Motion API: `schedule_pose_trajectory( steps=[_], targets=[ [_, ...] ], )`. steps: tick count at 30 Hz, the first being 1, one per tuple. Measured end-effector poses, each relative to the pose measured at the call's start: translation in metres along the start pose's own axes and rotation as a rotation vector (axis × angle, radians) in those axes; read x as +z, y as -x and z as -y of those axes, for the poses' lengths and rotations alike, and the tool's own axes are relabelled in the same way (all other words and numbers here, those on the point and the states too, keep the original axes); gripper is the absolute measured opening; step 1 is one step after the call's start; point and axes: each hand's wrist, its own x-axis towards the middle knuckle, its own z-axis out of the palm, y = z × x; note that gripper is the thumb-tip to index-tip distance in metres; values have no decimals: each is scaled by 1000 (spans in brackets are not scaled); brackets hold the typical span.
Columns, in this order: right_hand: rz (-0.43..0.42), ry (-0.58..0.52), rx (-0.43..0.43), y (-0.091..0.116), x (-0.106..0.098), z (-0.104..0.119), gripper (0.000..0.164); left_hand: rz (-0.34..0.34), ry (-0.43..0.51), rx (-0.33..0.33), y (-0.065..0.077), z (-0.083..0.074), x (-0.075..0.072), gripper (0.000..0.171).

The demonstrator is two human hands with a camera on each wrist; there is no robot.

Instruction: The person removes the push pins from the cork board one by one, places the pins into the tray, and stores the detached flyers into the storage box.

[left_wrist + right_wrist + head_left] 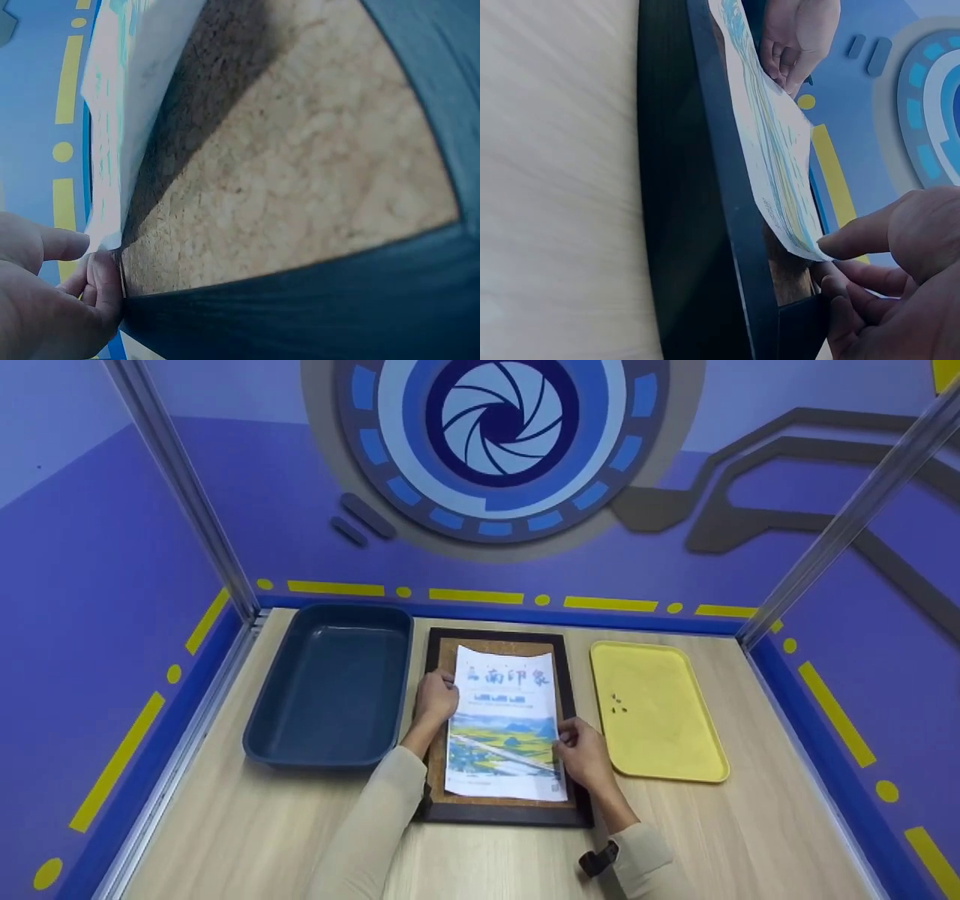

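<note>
A printed paper sheet [504, 735] with a landscape picture and large characters lies over a dark-framed cork board [442, 780]. My left hand [437, 697] pinches the sheet's left edge near its upper part. Lower down on the opposite side, my right hand [583, 751] pinches the right edge between thumb and fingers. In the left wrist view the paper [146, 90] bows up from the cork [322, 150], casting a shadow on it. The right wrist view has the sheet [769, 142] curving above the black frame [694, 202].
A deep dark-blue tray [330, 761] stands left of the board. To the right is a shallow yellow tray [660, 712] with several small dark pieces [617, 704] on it. Purple panels with metal posts [184, 472] enclose the wooden table [247, 832].
</note>
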Motion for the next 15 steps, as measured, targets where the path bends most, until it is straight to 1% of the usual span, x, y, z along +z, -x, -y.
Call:
schedule_pose_trajectory(
  steps=[8, 13, 15],
  targets=[
    [-36, 13, 5, 1, 1, 1, 17, -5, -40, 19, -1, 5, 4, 20],
    [-64, 25, 8, 1, 0, 2, 13, -19, -24, 41, 2, 4, 3, 18],
    [-81, 28, 1, 0, -2, 2, 12, -14, -15, 44, 3, 3, 2, 17]
  ],
)
